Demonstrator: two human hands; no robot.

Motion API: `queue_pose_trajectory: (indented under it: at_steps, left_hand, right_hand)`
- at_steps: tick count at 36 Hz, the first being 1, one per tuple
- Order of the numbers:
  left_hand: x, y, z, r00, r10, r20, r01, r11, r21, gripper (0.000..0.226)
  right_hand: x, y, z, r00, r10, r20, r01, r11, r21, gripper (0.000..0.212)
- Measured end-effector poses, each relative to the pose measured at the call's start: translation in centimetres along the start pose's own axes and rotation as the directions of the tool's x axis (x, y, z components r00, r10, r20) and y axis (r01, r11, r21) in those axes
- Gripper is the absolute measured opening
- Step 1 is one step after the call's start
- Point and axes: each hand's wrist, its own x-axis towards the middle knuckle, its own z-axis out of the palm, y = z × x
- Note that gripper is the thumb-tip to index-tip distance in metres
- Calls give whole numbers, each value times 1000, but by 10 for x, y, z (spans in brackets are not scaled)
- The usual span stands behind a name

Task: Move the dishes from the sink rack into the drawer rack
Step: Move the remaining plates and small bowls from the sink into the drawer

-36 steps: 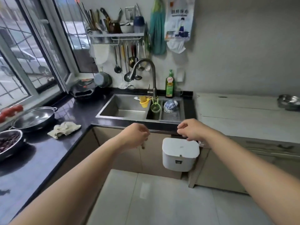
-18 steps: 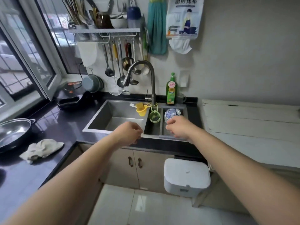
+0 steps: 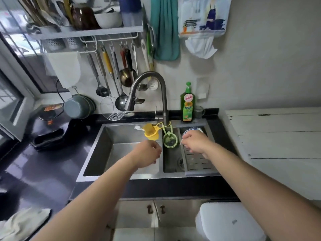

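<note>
- Both hands have come forward since the earlier frames: a second ago they hung in front of the desk edge, now they are over the sink (image 3: 121, 136).
- The right hand (image 3: 196, 141) hovers over the back of the sink rack (image 3: 199, 160), just in front of the blue-and-white bowl (image 3: 190, 130). Its fingers curl loosely downward and hold nothing; whether they touch the bowl cannot be told.
- The bowl lies at the far end of the rack, in the right basin, in the same spot as before; the hand now hides most of it.
- The left hand (image 3: 147, 153) is over the divider between the two basins, near the yellow cup (image 3: 151, 133). Its fingers are loosely curled and nothing shows in them.
- A green strainer (image 3: 170, 140) hangs from the faucet (image 3: 163, 94) between the two hands.
- A green soap bottle (image 3: 188, 103) stands on the dark desk (image 3: 52, 171) behind the rack.
- The view sits closer and steeper than before: the window and the steel pan at left have gone out of frame, and only a corner of the rag (image 3: 22, 221) shows at lower left.
- The white bin (image 3: 229, 221) hangs below the desk at lower right, beside the cabinet doors (image 3: 154, 211).
- The drawer rack is not in view.
</note>
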Motion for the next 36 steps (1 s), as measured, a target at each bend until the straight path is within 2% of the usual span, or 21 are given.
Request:
queue_pose_trajectory:
  at_steps: [9, 16, 21, 23, 27, 30, 34, 36]
  left_hand:
    - [112, 6, -12, 999, -31, 38, 30, 999, 35, 20]
    - [174, 6, -17, 994, -107, -7, 106, 992, -69, 19]
    - [194, -5, -1, 982, -181, 55, 187, 973, -133, 23]
    - [204, -5, 2, 975, -204, 86, 215, 965, -150, 26]
    - [226, -4, -1, 972, -214, 96, 227, 962, -150, 29]
    - [241, -2, -1, 970, -214, 113, 232, 957, -172, 28]
    - [256, 0, -1, 969, -211, 125, 231, 956, -179, 27]
    - [260, -1, -1, 969, -205, 140, 227, 959, -167, 25]
  right_hand:
    - [128, 34, -11, 990, 127, -54, -122, 989, 79, 23]
    - [193, 102, 8, 980, 191, -56, -191, 982, 4, 10]
    - [214, 144, 4, 975, 222, -30, -224, 969, -104, 13]
    - [233, 159, -3, 966, 253, -44, -257, 955, -148, 24]
    - [267, 160, -10, 964, 196, -182, -238, 937, -255, 67]
    - [280, 148, -9, 969, 175, -176, -229, 905, -359, 87]
    - [303, 157, 3, 976, 194, -95, -216, 894, -393, 103]
    - [306, 156, 8, 970, 213, -116, -242, 884, -400, 102]
